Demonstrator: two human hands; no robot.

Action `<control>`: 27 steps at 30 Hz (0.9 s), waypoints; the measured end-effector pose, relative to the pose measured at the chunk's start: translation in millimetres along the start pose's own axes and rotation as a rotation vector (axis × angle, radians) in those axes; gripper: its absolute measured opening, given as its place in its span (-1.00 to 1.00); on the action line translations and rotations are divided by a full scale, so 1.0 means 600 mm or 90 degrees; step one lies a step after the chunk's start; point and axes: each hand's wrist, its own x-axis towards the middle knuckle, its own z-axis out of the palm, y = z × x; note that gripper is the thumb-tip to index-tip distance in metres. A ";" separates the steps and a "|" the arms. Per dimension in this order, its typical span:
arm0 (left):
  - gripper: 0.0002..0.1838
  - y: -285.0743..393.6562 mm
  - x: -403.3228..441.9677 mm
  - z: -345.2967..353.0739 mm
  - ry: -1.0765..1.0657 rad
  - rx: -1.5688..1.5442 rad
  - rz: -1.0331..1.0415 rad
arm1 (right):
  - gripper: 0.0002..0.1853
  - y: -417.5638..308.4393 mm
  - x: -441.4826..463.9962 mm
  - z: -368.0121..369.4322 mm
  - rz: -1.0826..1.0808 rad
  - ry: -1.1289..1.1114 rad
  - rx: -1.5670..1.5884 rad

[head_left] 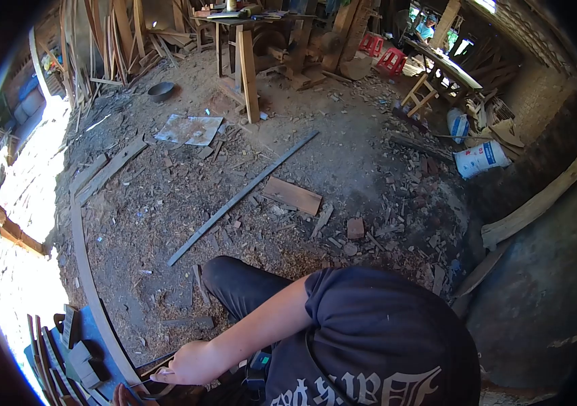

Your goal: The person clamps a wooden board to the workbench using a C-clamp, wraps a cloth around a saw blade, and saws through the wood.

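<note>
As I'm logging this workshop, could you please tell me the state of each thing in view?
Right hand, closed on a thin tool
Left hand, partly out of frame, grip unclear
Bar, lying on the floor
Board, lying flat
Sheet, flat, stained
Basin, upright
Stools, upright
Front sack, bulging, tilted
Wall planks, leaning

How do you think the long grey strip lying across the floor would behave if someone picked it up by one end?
The long grey strip would probably droop little, since it lies nearly straight over the littered floor. Being so long and narrow, it may feel far-end heavy and swing awkwardly.
</note>
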 end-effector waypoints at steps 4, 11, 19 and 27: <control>-0.74 -0.004 -0.003 -0.001 0.001 0.002 -0.012 | -0.26 0.005 0.001 0.002 -0.008 0.003 0.010; -0.72 -0.008 -0.007 -0.009 -0.007 -0.003 -0.020 | -0.21 0.001 0.004 -0.004 0.016 -0.034 0.016; -0.76 -0.005 -0.010 -0.005 -0.004 -0.008 0.006 | -0.17 -0.006 0.001 -0.008 0.022 -0.042 -0.010; -0.79 0.002 -0.002 0.011 -0.006 -0.030 0.023 | -0.05 0.002 -0.016 0.009 0.052 -0.008 -0.023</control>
